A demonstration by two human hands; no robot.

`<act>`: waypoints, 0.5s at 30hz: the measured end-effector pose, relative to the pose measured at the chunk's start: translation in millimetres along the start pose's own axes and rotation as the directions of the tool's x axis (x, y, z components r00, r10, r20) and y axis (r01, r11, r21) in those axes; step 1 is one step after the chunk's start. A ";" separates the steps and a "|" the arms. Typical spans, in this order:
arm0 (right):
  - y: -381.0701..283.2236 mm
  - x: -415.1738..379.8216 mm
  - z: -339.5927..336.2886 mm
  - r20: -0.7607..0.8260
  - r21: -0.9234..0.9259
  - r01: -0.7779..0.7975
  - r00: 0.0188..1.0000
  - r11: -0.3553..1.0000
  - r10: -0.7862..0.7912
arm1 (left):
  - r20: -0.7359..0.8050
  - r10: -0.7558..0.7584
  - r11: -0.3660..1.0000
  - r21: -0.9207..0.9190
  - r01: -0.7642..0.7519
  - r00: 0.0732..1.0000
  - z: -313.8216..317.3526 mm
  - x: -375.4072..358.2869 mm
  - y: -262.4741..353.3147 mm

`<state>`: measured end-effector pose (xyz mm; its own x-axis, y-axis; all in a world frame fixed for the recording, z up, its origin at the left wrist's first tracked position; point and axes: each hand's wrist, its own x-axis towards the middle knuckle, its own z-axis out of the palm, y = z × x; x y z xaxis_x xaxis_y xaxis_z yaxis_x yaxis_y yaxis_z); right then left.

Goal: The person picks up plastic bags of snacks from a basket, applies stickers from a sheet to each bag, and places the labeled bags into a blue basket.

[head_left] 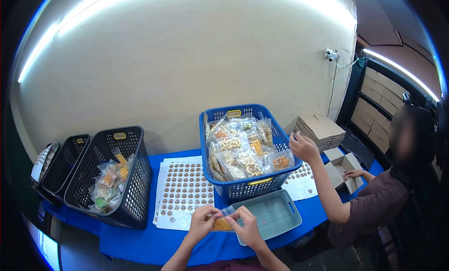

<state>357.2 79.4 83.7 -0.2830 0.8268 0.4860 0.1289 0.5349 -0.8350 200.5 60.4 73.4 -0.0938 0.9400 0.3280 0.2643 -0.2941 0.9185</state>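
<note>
Between my two hands is a small clear plastic bag (221,224) with orange-yellow snack pieces in it. My left hand (204,223) pinches the bag's top edge from the left side. On the right side, my right hand (246,226) grips the same edge, its fingers closed. The bag hangs just in front of a grey-green shallow tray (292,224). Sheets of round stickers (187,189) lie on the table beyond my left hand. Behind the tray stands a blue basket (234,190) heaped with bagged snacks (241,151).
Left on the blue-covered table (135,243) stand a dark basket (135,177) with several snack bags and another dark basket (63,163). At right, a co-worker (374,201) raises one hand beside the blue basket and has the other at an open cardboard box (334,172). Flat cardboard (320,128) is stacked behind.
</note>
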 end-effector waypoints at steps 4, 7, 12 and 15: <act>-14.6 -1.1 13.0 0.054 0.053 -0.029 0.998 0.998 0.026 | -0.181 0.149 0.982 0.144 -0.123 0.972 -19.7 -2.2 -1.4; -14.7 -5.6 21.0 0.134 0.078 -0.038 0.991 0.996 0.027 | -0.382 0.128 0.992 0.047 -0.119 0.915 -32.3 -2.2 -1.6; -5.8 -9.8 25.2 0.202 0.092 0.006 0.979 0.996 -0.025 | -0.475 0.104 0.994 0.089 -0.070 0.874 -38.8 -10.5 -10.5; 11.0 -20.7 17.5 0.282 0.088 0.001 0.959 0.996 -0.026 | -0.708 -0.039 0.973 -0.187 -0.133 0.705 -58.9 -4.1 -12.4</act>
<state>347.9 65.1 59.9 -0.5428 0.7302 0.4149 0.0448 0.5185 -0.8539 141.0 50.0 73.7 -0.7564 0.5516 0.3514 0.0907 -0.4437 0.8916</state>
